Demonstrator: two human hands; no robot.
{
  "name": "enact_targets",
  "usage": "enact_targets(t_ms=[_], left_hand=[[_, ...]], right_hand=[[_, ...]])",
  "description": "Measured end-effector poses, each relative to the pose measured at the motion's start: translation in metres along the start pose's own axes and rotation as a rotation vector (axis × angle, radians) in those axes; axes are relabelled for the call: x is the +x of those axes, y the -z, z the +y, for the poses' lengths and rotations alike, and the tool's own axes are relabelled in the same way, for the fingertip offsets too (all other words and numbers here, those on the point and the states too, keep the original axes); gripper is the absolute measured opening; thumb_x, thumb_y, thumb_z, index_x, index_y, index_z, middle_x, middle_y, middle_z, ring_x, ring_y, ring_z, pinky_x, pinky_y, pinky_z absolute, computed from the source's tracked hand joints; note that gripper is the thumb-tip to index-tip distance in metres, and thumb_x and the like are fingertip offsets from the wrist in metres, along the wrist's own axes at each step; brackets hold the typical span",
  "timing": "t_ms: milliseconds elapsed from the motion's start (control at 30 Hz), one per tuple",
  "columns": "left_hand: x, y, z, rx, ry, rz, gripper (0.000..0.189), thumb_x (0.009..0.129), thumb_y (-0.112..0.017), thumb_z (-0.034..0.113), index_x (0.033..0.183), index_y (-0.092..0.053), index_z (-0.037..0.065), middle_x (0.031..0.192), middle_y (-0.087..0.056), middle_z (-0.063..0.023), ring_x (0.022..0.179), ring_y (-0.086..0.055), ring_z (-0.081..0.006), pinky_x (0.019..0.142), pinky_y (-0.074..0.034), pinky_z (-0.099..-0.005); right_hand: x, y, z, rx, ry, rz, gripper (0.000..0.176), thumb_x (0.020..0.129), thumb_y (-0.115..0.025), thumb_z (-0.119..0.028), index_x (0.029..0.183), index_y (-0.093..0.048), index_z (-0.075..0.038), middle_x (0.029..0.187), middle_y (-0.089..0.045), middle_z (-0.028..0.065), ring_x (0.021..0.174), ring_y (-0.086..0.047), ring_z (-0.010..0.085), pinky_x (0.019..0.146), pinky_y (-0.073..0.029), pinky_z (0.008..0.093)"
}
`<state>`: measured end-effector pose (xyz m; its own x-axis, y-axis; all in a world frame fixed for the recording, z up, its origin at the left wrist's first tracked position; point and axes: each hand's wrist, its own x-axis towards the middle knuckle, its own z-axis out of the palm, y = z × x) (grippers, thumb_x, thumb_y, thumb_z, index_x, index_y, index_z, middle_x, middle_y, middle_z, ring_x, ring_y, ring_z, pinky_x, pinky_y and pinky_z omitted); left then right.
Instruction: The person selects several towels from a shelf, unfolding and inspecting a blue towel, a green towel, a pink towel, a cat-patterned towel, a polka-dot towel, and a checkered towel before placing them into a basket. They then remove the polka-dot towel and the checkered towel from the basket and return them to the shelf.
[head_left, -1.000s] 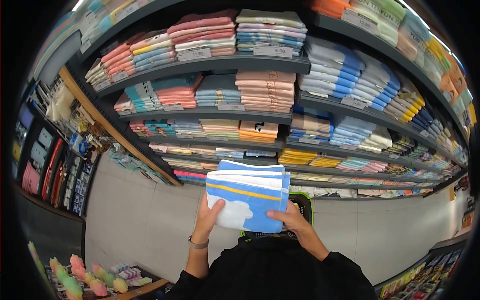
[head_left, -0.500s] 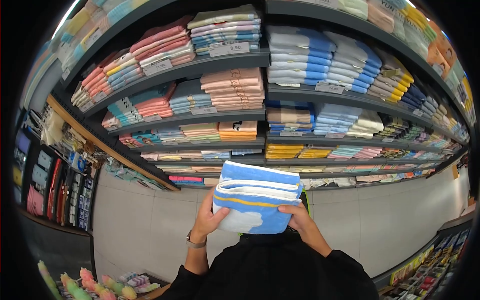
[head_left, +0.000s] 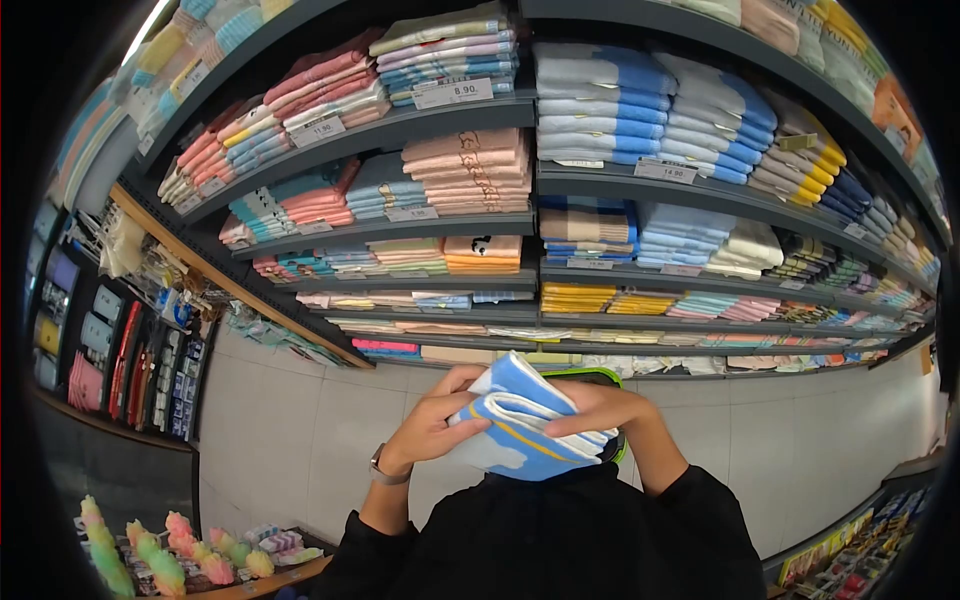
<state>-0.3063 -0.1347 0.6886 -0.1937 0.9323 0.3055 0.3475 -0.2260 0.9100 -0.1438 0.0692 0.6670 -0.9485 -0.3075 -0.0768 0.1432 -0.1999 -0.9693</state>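
Observation:
Both hands hold a folded blue and white towel with a yellow stripe, close to my chest. My left hand grips its left side with the thumb on top. My right hand covers its right edge, fingers curled over the fold. The towel is tilted, its folded layers facing me. Under it, the green rim of a black basket shows.
Dark shelves filled with stacks of folded towels and price tags rise ahead. A rack of hanging goods stands at the left. Colourful fluffy items lie on a low display at the bottom left. The floor is light tile.
The towel has been tipped and drawn lower toward my body. My right hand moved from beneath it to over its top edge. The view shifted slightly along the shelves.

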Motion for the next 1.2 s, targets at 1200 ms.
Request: enact_targets(t_ms=[1200], left_hand=[[-0.025,-0.021,-0.057,-0.474,0.414,0.407,0.039,0.091,-0.049,0.019,0.122,-0.046,-0.004,0.115,-0.054,-0.0097,0.107,-0.049,-0.0157,0.091,-0.038,-0.0283]], right_hand=[[0.003,-0.015,0.081,0.921,0.144,0.759,0.046,0.071,-0.061,-0.008,0.115,-0.05,0.002,0.099,-0.059,0.0156,0.089,-0.06,0.0275,0.081,-0.049,0.0385]])
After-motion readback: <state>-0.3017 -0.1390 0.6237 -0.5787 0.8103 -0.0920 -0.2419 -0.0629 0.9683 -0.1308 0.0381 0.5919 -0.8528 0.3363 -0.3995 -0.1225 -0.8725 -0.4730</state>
